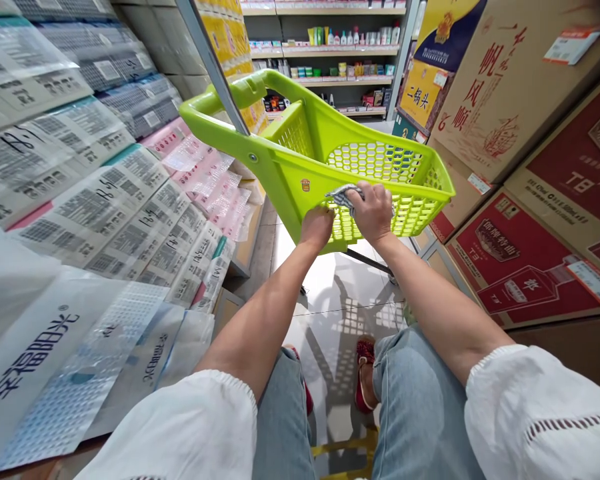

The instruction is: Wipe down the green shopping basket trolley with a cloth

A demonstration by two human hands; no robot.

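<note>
A bright green plastic shopping cart [275,157] stands sideways in front of me, its handle up at the left. My right hand [373,208] is closed around a bunched grey-and-white striped cloth [344,195] and presses it against the lattice side of the basket. Just left of it, my left hand [318,227] grips the cart's side, its fingers curled at the lattice and partly hidden. A small sticker [305,185] shows on the green side above my left hand.
Packaged goods in plastic bags [105,200] are stacked along the left. Printed liquor cartons [520,247] rise on the right. A shelf of bottles and jars [350,37] stands at the back. A grey metal post [215,67] crosses in front of the cart handle.
</note>
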